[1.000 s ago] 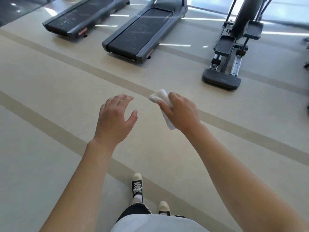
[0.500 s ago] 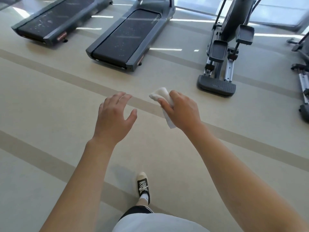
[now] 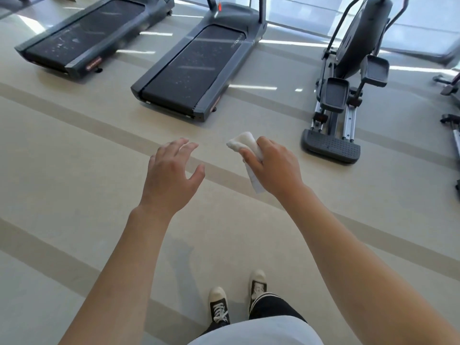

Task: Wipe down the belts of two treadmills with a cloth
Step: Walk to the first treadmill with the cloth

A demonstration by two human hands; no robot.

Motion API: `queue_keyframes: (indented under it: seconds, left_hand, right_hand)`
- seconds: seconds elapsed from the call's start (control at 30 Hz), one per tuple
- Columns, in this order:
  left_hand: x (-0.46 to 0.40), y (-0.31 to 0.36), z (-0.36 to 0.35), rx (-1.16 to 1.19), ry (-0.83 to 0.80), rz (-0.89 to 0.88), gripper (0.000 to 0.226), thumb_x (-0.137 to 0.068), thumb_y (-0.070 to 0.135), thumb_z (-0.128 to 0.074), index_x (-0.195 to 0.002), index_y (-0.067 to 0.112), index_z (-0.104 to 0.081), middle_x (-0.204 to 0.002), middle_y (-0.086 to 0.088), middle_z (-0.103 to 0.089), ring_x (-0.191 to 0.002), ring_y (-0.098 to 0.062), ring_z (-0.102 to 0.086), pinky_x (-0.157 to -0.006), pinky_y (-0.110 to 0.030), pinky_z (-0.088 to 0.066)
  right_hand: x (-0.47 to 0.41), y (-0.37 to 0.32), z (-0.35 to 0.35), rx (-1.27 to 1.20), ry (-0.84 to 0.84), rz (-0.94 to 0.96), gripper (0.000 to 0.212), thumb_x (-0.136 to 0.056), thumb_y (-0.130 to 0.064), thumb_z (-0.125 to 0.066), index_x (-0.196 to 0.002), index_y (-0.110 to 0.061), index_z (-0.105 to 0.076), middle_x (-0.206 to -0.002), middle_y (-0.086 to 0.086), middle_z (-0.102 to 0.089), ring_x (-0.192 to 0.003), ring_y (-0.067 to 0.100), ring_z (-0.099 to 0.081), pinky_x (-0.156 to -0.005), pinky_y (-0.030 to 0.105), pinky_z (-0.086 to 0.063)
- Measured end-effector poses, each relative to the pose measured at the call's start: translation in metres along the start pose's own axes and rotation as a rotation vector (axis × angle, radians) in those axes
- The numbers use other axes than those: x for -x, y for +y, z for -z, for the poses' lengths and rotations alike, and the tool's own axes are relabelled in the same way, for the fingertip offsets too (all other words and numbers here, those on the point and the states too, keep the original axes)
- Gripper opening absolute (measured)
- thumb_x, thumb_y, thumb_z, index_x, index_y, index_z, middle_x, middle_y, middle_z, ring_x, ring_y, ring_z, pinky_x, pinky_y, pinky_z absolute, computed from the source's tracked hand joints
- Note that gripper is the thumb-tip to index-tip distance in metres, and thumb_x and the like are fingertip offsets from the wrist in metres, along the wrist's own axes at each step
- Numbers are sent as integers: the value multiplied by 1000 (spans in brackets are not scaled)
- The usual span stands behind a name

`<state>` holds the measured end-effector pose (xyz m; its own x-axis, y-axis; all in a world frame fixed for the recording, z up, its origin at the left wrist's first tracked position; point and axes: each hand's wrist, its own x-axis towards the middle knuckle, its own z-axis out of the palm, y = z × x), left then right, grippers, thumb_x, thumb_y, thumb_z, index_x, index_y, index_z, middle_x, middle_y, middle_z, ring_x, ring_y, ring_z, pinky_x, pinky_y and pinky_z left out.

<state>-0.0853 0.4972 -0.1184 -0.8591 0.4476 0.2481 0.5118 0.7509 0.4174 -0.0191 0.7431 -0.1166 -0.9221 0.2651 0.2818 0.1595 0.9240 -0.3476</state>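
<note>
Two treadmills, the left treadmill (image 3: 82, 38) and the right treadmill (image 3: 199, 61), stand on a beige striped floor (image 3: 74, 170). The right hand (image 3: 273, 168) grips a white cloth (image 3: 242, 143); the left hand (image 3: 171, 175) hovers, fingers spread apart.

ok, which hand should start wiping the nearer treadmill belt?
Right hand: it already grips the white folded cloth. Left hand is open, holding nothing. Dusty black treadmill belt lies ahead.

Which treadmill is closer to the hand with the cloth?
The right treadmill, beside the elliptical; the left treadmill lies farther from the right hand.
</note>
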Motion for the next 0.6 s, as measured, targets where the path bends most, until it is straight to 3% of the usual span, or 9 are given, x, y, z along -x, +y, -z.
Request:
queue_keyframes:
  seconds: [0.1,0.47,0.6]
  left_hand:
    - [-30,-1,-8,4,12,-8,55,-96,48,-49,-142,19,-60,-150,-5,-56,-138,-27,-48,-111,-52,-43]
    - [-198,23,-62,-32,32,-7,54,-96,46,-51,-142,19,-60,-149,-3,-56,-135,-27,-49,-110,-51,-43]
    - [-263,38,-82,-50,32,14,55,-96,47,-50,-143,19,-60,-149,-3,-56,-135,-26,-49,-109,-50,-43]
  right_hand:
    - [-29,12,-7,-4,7,9,50,-101,-66,-42,-82,-19,-47,-70,-8,-50,-58,18,-49,-53,33,-32]
    - [-195,104,-16,-22,29,26,48,-101,-63,-43,-84,-18,-45,-72,-8,-49,-59,20,-49,-51,32,-26]
    - [-259,140,-17,-40,-9,33,49,-102,-64,-43,-84,-18,-46,-69,-10,-45,-60,19,-50,-54,34,-33]
